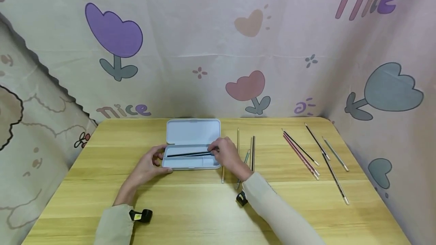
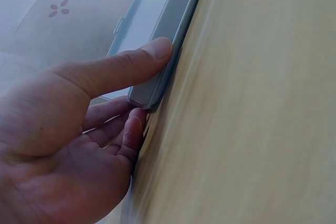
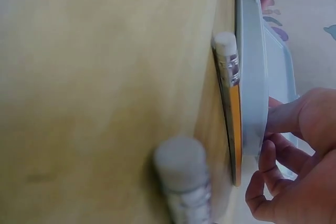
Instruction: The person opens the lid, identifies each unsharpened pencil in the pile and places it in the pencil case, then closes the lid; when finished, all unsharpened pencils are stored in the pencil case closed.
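- Head view: the pale blue pencil case sits near the table's back edge, between the 2 hands, its lid folded away from the person, which seems to leave the compartments within easy reach.
- The left hand grasps the case's left end, thumb at the front corner and fingers round the side — likely a brace against sliding.
- The right hand pinches the right ends of dark pencils that lie lengthwise, apparently in the rear compartment, whose long shape suits them. The fingertips cover those ends, so whether the pinch takes 1 or 2 is unclear.
- A yellow pencil, a teal pencil and black pencils lie by the case's right end, partly masked by the right hand and forearm; pink pencils and others spread farther right, well apart from it.
- Left wrist view: the thumb presses the case's front side while other fingers bend round its end, so the hold appears to work from 2 sides. The case's far end is cut off, and its contents cannot be seen.
- Right wrist view: thumb and fingertips pass behind the case wall, which hides the pinch itself. The yellow pencil's white eraser end shows just beside that wall; a nearer eraser is too blurred — its pencil cannot be identified.
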`<state>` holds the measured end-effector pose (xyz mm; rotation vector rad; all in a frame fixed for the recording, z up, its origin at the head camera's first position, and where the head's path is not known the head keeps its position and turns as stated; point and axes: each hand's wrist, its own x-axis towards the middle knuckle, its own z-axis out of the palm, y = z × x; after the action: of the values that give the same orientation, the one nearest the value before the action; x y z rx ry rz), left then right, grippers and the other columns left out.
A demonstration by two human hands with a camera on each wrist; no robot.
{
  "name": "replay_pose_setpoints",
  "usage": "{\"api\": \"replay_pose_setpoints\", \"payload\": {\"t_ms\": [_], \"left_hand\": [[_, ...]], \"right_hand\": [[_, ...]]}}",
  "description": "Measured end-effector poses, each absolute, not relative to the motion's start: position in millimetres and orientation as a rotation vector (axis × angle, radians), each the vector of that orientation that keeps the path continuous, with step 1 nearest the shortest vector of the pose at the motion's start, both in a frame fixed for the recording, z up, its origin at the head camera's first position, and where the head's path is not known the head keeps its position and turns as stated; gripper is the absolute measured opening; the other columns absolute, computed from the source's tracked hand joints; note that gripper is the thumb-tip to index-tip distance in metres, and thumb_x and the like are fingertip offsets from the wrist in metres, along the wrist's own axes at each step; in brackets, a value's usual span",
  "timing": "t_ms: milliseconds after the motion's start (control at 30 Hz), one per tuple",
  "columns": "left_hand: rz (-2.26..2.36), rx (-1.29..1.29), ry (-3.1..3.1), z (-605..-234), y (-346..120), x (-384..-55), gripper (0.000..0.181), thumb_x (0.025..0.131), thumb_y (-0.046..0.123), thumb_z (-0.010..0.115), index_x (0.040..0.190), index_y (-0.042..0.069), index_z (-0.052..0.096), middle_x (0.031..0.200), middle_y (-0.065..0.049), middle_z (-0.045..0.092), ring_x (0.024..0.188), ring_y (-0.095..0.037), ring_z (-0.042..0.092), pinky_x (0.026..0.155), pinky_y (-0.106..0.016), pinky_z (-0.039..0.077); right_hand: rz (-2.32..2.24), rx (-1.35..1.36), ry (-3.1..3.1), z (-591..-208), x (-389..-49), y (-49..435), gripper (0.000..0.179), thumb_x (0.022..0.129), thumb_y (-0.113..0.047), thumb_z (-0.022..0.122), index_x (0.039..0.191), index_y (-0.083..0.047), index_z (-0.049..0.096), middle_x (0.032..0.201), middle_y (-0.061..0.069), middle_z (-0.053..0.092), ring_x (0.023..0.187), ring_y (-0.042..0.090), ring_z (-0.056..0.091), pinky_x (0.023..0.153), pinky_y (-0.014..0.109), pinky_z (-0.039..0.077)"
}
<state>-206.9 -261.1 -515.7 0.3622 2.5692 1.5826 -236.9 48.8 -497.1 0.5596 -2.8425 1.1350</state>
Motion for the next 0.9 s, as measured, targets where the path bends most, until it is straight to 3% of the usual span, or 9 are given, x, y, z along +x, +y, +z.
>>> {"api": "replay_pose_setpoints", "payload": {"t_ms": [267, 433, 633, 900], "left_hand": [[1.567, 0.366, 2.598, -517, -261, -206, 0.087, 0.074, 0.003, 0.091, 0.148, -0.003, 0.045, 0.105, -0.02, 0.055, 0.082, -0.025, 0.049, 0.067, -0.024, 0.043], [1.56, 0.371, 2.599, -517, -261, -207, 0.088, 0.074, 0.003, 0.091, 0.149, -0.004, 0.044, 0.105, -0.02, 0.056, 0.081, -0.025, 0.049, 0.066, -0.025, 0.043], [1.563, 0.365, 2.583, -517, -262, -207, 0.088, 0.075, 0.002, 0.091, 0.149, -0.004, 0.043, 0.104, -0.021, 0.054, 0.08, -0.024, 0.047, 0.065, -0.025, 0.042], [1.579, 0.361, 2.575, -516, -262, -206, 0.089, 0.075, 0.003, 0.091, 0.149, -0.004, 0.043, 0.105, -0.02, 0.053, 0.082, -0.026, 0.047, 0.065, -0.025, 0.042]], "right_hand": [[1.177, 0.585, -2.814, -501, -236, 54, 0.019, 0.092, 0.003, 0.072, 0.105, -0.007, 0.079, 0.106, 0.003, 0.074, 0.1, 0.019, 0.06, 0.088, 0.033, 0.052], [1.288, 0.58, -2.759, -495, -226, 66, 0.019, 0.094, 0.004, 0.069, 0.109, -0.004, 0.077, 0.108, 0.006, 0.071, 0.092, 0.018, 0.064, 0.078, 0.028, 0.055], [1.32, 0.501, -2.697, -482, -207, 87, 0.019, 0.09, 0.004, 0.074, 0.107, -0.003, 0.076, 0.107, 0.006, 0.073, 0.094, 0.019, 0.065, 0.077, 0.027, 0.056], [1.274, 0.443, -2.661, -470, -180, 118, 0.018, 0.088, 0.005, 0.075, 0.105, -0.001, 0.075, 0.099, 0.009, 0.073, 0.085, 0.018, 0.065, 0.068, 0.025, 0.055]]}}
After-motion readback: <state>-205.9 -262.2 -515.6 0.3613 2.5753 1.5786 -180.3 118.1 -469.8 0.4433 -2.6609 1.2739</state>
